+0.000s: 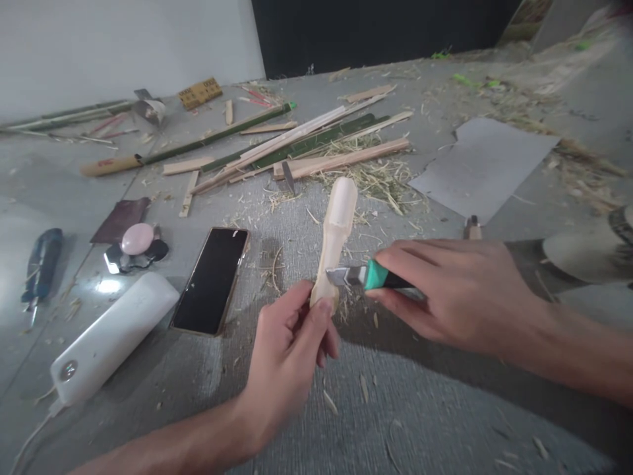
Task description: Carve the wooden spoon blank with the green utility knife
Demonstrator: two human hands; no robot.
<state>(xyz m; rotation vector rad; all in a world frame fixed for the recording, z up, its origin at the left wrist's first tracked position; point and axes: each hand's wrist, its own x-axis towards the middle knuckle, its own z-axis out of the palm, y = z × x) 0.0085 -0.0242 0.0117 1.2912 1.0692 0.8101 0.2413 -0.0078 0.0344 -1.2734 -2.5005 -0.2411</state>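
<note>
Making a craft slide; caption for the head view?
Left hand holds a pale wooden piece, right hand a knife near its lower end.

Left hand [291, 343], right hand [459, 297] and both forearms [198, 429] are bare.

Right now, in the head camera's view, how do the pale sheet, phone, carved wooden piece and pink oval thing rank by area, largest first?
Pale sheet
Phone and carved wooden piece: too close to rank; the wood seems nearer the camera
Pink oval thing
</note>
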